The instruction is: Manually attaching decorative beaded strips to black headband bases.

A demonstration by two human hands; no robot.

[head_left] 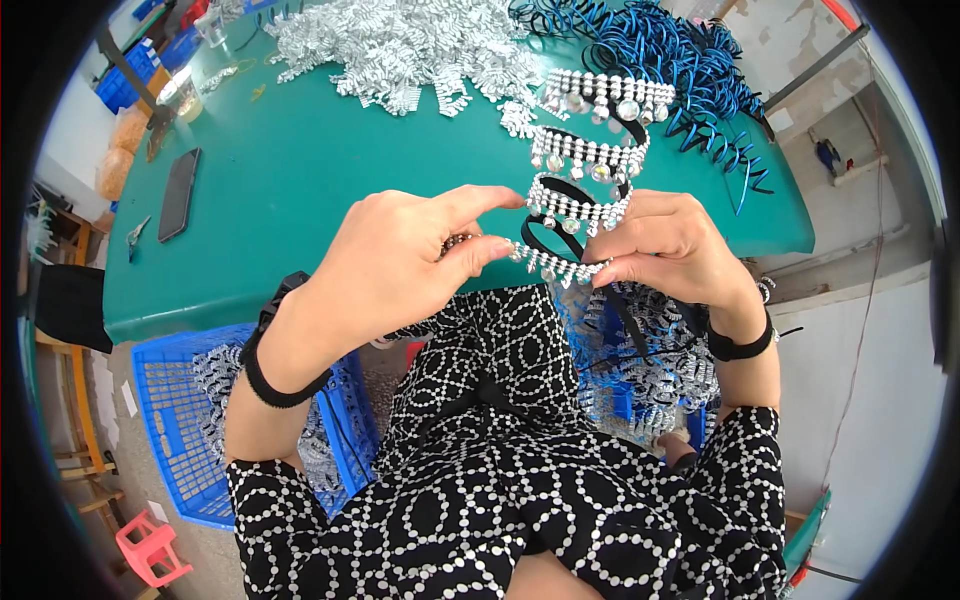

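Note:
A coiled strip of beaded trim (590,150) winds upward in several loops between my hands, above the near edge of the green table. Rows of silver-white beads and hanging round crystals line its outside, while black ribbon shows on the inside. My left hand (405,250) pinches the left side of the lowest loop between thumb and forefinger; its other fingers are curled, with a few small beads showing beside them. On the right side of that loop, my right hand (675,245) grips the strip with thumb and fingers. A black ribbon tail (627,318) hangs below it.
On the green table (270,200) lie a silver-white heap (400,45), a tangle of blue-black curled ribbon (650,50), a phone (180,195) and small scissors (138,232). Clear cups (180,97) stand far left. A blue basket (170,420) and pink stool (150,545) are below left.

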